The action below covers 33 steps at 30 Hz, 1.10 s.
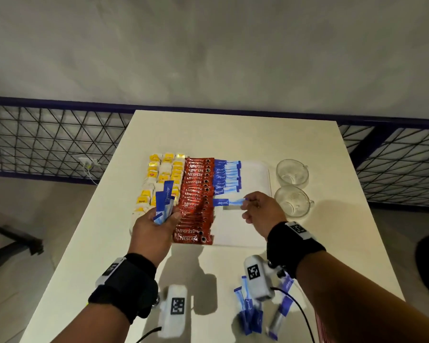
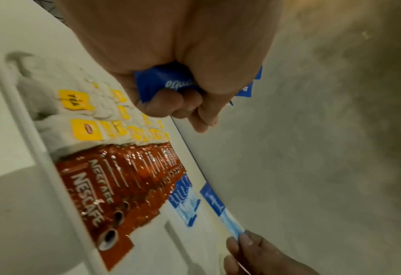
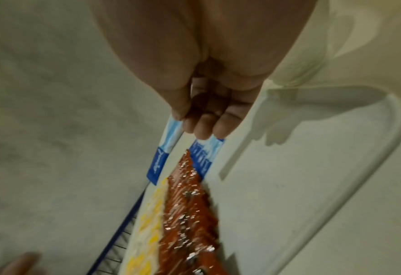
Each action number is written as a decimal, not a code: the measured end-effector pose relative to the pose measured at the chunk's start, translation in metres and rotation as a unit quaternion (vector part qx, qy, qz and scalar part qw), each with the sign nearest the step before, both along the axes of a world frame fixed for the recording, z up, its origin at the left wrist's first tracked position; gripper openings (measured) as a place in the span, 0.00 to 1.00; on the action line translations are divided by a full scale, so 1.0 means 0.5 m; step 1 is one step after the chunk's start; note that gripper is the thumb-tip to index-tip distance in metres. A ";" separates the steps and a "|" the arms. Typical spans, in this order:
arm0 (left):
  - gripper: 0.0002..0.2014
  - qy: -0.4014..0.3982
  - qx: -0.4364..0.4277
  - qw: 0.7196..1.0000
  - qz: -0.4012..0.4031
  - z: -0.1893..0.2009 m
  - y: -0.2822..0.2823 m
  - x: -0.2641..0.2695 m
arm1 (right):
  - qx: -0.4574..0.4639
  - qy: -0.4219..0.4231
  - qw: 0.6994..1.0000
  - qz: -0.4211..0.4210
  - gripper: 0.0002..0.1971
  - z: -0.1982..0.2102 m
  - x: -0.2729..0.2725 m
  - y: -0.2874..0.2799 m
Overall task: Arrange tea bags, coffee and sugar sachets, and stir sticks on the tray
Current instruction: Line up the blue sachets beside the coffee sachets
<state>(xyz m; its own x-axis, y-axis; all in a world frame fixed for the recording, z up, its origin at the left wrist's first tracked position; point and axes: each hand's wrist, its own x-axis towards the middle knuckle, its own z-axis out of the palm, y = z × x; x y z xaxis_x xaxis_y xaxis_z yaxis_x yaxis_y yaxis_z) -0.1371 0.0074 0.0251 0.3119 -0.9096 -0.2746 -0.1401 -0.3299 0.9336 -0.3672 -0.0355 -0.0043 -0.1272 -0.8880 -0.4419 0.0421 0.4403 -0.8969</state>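
A white tray (image 1: 255,174) lies on the white table. It holds yellow-tagged tea bags (image 1: 164,174) at the left, a column of red coffee sachets (image 1: 196,196) in the middle and a row of blue sugar sachets (image 1: 227,175) to their right. My right hand (image 1: 258,209) pinches one blue sugar sachet (image 1: 229,202) by its pale end, just above the tray below that row. My left hand (image 1: 156,226) grips a bunch of blue sachets (image 1: 165,201) over the tea bags. The wrist views show the gripped bunch (image 2: 166,83) and the pinched sachet (image 3: 165,148).
Two clear glass cups (image 1: 292,172) (image 1: 292,201) stand right of the tray. Several loose blue sachets (image 1: 253,310) lie near the table's front edge. A wire fence (image 1: 47,137) runs behind the table. The tray's right half (image 1: 243,226) is bare.
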 end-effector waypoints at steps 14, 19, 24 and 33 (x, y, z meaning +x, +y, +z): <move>0.05 -0.023 0.043 0.999 0.007 -0.045 -0.024 0.099 | 0.101 0.217 0.970 0.044 0.07 -0.094 -0.003 -0.107; 0.05 -0.019 0.046 0.999 0.016 -0.052 -0.024 0.098 | 0.106 0.240 0.963 0.061 0.04 -0.099 0.017 -0.124; 0.04 -0.027 0.050 0.998 0.019 -0.057 -0.023 0.101 | 0.115 0.287 0.949 0.062 0.05 -0.106 0.021 -0.130; 0.03 -0.027 0.053 0.998 0.017 -0.068 -0.024 0.097 | 0.113 0.378 0.916 0.068 0.10 -0.103 0.019 -0.137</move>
<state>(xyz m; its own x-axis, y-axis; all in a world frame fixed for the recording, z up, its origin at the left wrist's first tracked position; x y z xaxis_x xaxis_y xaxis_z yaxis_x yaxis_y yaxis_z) -0.0885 -0.0048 -0.0089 0.3592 -0.8647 -0.3512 -0.1771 -0.4326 0.8840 -0.3578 -0.1040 -0.0560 -0.3671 -0.8153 -0.4478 -0.6234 0.5729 -0.5321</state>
